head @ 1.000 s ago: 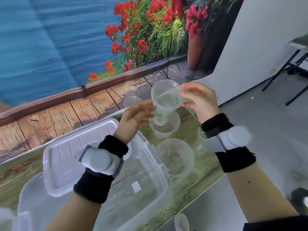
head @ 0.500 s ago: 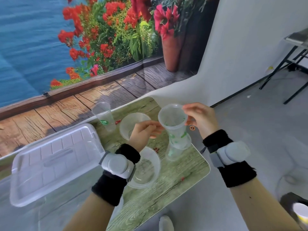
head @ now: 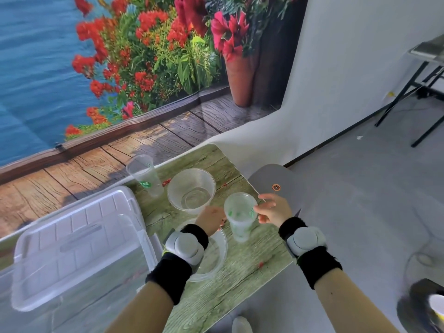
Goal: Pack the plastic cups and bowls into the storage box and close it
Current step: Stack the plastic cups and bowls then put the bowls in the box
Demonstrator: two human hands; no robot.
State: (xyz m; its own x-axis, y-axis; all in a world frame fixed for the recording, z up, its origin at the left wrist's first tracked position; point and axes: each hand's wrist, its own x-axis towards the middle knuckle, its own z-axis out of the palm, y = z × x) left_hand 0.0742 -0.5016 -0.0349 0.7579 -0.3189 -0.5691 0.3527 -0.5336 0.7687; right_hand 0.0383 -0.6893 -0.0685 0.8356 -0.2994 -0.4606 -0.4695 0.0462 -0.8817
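Both hands pinch the rim of a stacked cup (head: 239,219) over the table (head: 252,258): left hand (head: 210,218), right hand (head: 272,209). Empty bowls (head: 191,189) and another cup (head: 144,175) stand left; the box (head: 79,296) sits near-left.

Lid (head: 72,239) seemingly covers the storage box (head: 79,306); two bowls (head: 191,188) crowd the table (head: 240,272).

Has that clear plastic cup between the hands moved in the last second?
Yes. The clear plastic cup with green print came down from above the far clear bowl to the green table, nearer its right edge.
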